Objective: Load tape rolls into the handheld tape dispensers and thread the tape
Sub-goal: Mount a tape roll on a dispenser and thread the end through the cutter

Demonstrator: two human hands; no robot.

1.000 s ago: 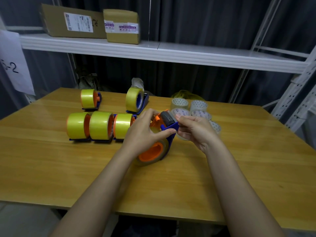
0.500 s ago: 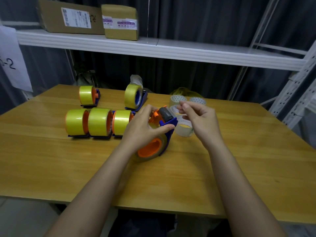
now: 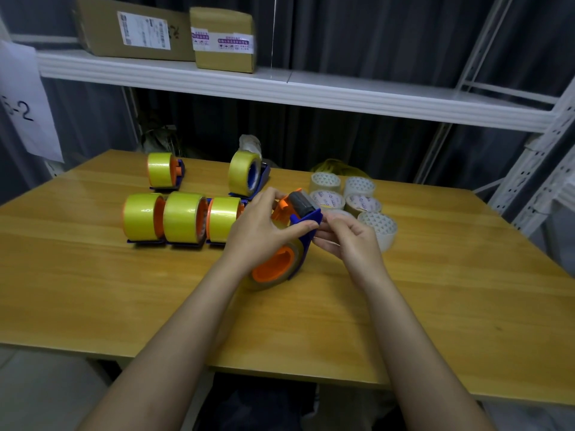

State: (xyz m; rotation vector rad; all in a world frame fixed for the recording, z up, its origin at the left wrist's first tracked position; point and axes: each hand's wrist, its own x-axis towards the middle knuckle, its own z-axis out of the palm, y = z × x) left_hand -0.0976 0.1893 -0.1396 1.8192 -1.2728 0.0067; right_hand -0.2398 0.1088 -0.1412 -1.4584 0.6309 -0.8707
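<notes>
A blue plastic dispenser (image 3: 306, 223), loaded with a roll on its round orange hub, is gripped by the left hand (image 3: 264, 227) above the wooden table (image 3: 93, 290); its edge is pinched by the right hand (image 3: 348, 239).

Six blue-and-orange plastic handheld tape dispensers loaded with yellow tape stand on the wooden table (image 3: 93, 290): three in a row (image 3: 182, 217) toward the left edge, two (image 3: 163, 174) nearer the far edge, and one (image 3: 280, 259) in the middle between two hands. Five loose rolls of clear tape with white printed cores (image 3: 354, 202) cluster toward the far right corner. Two brown cardboard boxes (image 3: 174, 29) sit on the white metal shelf (image 3: 342, 94) above.
</notes>
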